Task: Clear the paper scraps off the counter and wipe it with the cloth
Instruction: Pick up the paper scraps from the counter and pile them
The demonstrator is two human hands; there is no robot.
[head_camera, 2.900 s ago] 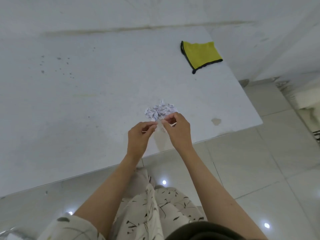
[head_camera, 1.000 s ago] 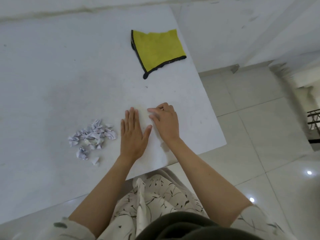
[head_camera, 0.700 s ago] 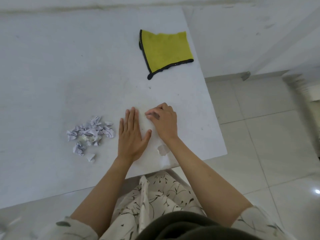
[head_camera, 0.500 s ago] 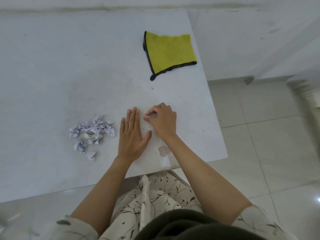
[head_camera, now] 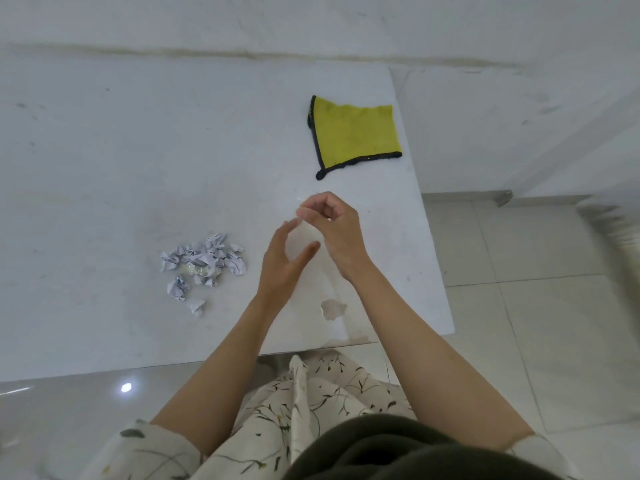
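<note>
White crumpled paper scraps [head_camera: 204, 263] lie in a loose heap on the left part of the pale stone counter [head_camera: 104, 168], with two strays just in front of the heap; none has been removed, so the clearing stage appears not yet done. To the right of the heap, the left hand [head_camera: 282, 263] is raised a little above the surface, palm turned inward, fingers straight and relaxed, thumb spread toward the other hand; it holds nothing that can be made out. Immediately right of it, the right hand [head_camera: 334, 225] is lifted with the fingers curled and the thumb and forefinger brought together in a pinch. A faint translucent or white sheet seems to hang from that pinch between the two hands, but it blends with the counter and its nature cannot be told for certain. Near the front edge, between the two forearms, a small chipped or stained patch [head_camera: 333, 309] marks the stone. Farther back and to the right, close to the counter's right edge, the yellow cloth [head_camera: 356, 135] with dark binding lies flat and apart from both hands, apparently untouched; wiping is therefore judged still to come. Both forearms reach forward from the lower frame over a patterned garment [head_camera: 304, 403], and glossy floor tiles [head_camera: 536, 323] extend at the far right.
</note>
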